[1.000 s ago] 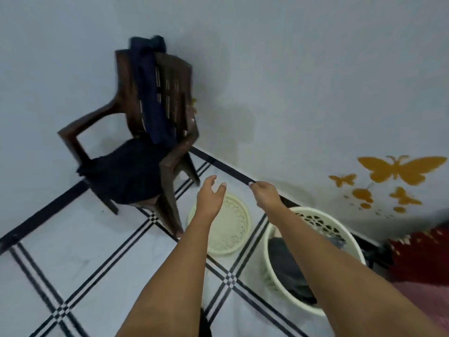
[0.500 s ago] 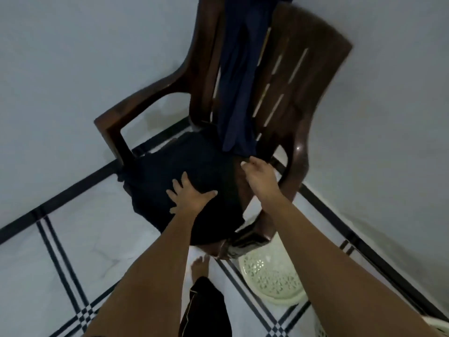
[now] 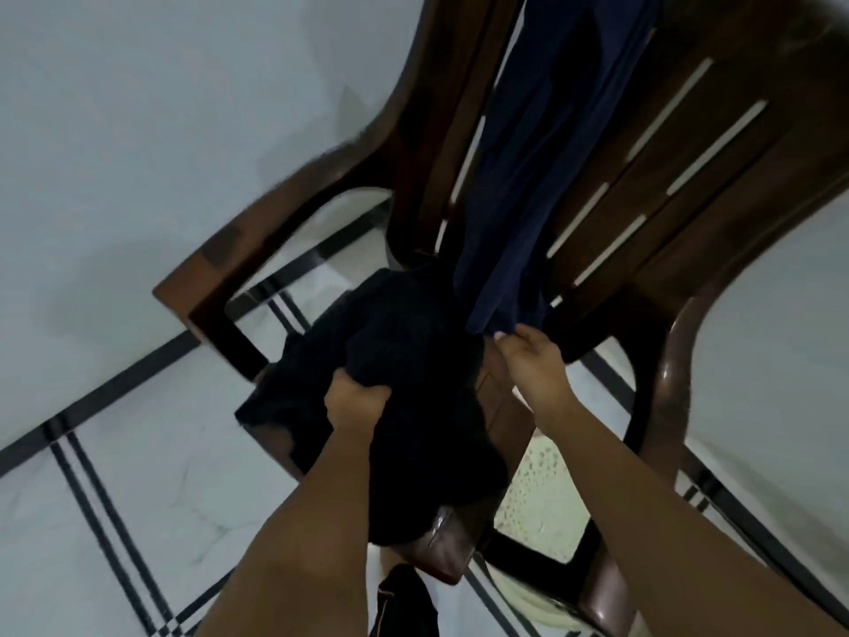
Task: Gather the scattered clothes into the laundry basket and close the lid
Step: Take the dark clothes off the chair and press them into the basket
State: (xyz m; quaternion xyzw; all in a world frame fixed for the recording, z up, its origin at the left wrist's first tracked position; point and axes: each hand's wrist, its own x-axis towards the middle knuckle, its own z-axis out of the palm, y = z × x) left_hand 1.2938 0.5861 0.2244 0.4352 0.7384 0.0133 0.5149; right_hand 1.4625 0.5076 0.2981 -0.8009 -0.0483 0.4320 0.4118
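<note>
A black garment [image 3: 404,342] lies bunched on the seat of a brown plastic chair [image 3: 716,186]. My left hand [image 3: 356,402] is fisted in its cloth near the seat's front. A navy garment [image 3: 528,177] hangs down the chair's backrest, and my right hand [image 3: 533,356] pinches its lower hem. The cream basket lid [image 3: 537,503] lies on the floor, seen through the gap under the right armrest. The laundry basket is out of view.
The chair stands in a corner between two pale walls. White floor tiles with black stripe lines [image 3: 105,498] spread to the left. A foot and dark trouser leg [image 3: 404,599] show at the bottom, close to the chair's front leg.
I have come closer to the chair. My left hand went from flat on the black garment to gripping it. My right hand moved up and took the navy garment's hem.
</note>
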